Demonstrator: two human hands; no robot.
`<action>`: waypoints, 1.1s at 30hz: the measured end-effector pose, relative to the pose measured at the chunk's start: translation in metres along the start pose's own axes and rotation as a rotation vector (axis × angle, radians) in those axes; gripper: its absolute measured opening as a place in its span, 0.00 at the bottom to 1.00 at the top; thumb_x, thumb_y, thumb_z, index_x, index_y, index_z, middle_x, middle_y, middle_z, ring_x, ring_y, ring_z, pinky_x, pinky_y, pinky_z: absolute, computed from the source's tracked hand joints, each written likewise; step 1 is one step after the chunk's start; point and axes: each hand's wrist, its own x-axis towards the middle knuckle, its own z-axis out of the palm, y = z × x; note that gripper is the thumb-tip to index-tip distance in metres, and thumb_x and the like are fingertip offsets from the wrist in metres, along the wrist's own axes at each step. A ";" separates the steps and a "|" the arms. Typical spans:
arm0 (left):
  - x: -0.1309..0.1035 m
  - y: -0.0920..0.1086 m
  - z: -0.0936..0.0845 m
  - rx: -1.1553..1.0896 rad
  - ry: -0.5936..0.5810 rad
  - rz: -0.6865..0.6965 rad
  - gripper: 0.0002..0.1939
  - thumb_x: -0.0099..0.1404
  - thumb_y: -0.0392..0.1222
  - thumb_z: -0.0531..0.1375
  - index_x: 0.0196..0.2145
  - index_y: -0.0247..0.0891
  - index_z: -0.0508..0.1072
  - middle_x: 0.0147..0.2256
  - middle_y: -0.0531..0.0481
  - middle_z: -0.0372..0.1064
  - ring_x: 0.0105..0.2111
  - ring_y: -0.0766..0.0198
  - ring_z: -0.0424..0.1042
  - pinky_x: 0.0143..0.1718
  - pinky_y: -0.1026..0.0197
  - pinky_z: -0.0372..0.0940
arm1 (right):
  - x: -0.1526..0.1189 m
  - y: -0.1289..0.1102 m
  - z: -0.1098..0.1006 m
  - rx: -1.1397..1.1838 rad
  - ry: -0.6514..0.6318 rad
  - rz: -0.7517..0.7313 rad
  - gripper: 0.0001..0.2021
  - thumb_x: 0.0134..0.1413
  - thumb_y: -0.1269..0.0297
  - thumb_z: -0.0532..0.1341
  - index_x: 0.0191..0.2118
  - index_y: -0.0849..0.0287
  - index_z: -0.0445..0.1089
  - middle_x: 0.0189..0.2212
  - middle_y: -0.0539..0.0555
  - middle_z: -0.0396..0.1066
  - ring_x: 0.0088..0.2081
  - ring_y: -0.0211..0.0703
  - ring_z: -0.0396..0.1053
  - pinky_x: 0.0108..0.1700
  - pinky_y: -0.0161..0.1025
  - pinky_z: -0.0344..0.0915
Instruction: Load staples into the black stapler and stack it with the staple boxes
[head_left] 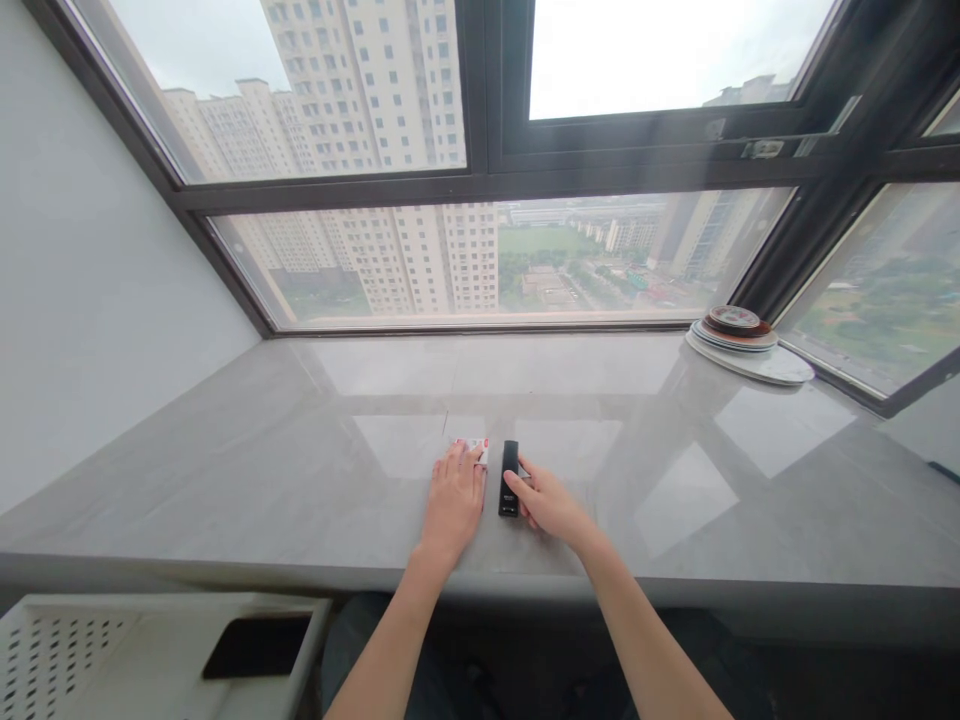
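On the grey marble-look sill, my left hand [454, 500] lies over a small white and red packet [480, 453], its fingers stretched out on top and covering much of it. Just to the right, my right hand [546, 498] holds a black stapler-like object [509, 480], with the thumb on its upper face and the fingers at its right side. The black object points away from me, a small gap apart from the packet and my left hand.
A stack of round plates [739, 340] stands at the back right by the window frame [480, 188]. Below the sill's front edge at the left is a white plastic basket [169, 605] with a dark flat object [256, 646] in it.
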 end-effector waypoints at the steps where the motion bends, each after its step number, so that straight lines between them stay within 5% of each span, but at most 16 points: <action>1: -0.005 -0.005 -0.005 0.008 -0.005 -0.004 0.21 0.78 0.45 0.45 0.65 0.46 0.62 0.67 0.40 0.56 0.70 0.50 0.52 0.66 0.39 0.52 | 0.005 -0.003 0.010 0.021 -0.033 -0.023 0.30 0.67 0.43 0.52 0.67 0.54 0.57 0.20 0.44 0.66 0.17 0.38 0.62 0.21 0.34 0.59; 8: -0.013 -0.074 -0.044 0.009 0.029 -0.024 0.20 0.78 0.44 0.44 0.62 0.45 0.65 0.64 0.44 0.62 0.67 0.54 0.58 0.67 0.45 0.55 | 0.052 -0.031 0.089 -0.003 -0.104 -0.097 0.28 0.70 0.46 0.51 0.67 0.56 0.55 0.23 0.47 0.68 0.20 0.41 0.65 0.27 0.39 0.62; 13: -0.010 -0.110 -0.057 0.048 0.049 -0.062 0.20 0.78 0.45 0.44 0.60 0.45 0.67 0.63 0.44 0.63 0.65 0.54 0.60 0.65 0.44 0.58 | 0.077 -0.042 0.114 0.005 -0.150 -0.091 0.27 0.69 0.48 0.53 0.68 0.53 0.55 0.24 0.47 0.69 0.21 0.40 0.65 0.30 0.39 0.63; 28: -0.007 -0.106 -0.063 0.020 0.046 -0.186 0.21 0.78 0.43 0.42 0.59 0.48 0.68 0.62 0.47 0.66 0.66 0.55 0.60 0.68 0.38 0.47 | 0.080 -0.035 0.123 0.090 -0.139 -0.145 0.31 0.67 0.45 0.54 0.69 0.55 0.54 0.25 0.47 0.70 0.19 0.40 0.65 0.24 0.38 0.62; 33: -0.009 -0.096 -0.075 0.016 0.176 -0.250 0.19 0.78 0.43 0.44 0.57 0.45 0.69 0.59 0.46 0.69 0.64 0.53 0.61 0.69 0.35 0.43 | 0.061 -0.022 0.102 0.225 0.079 -0.109 0.36 0.69 0.48 0.51 0.75 0.58 0.42 0.30 0.49 0.71 0.22 0.39 0.66 0.26 0.37 0.64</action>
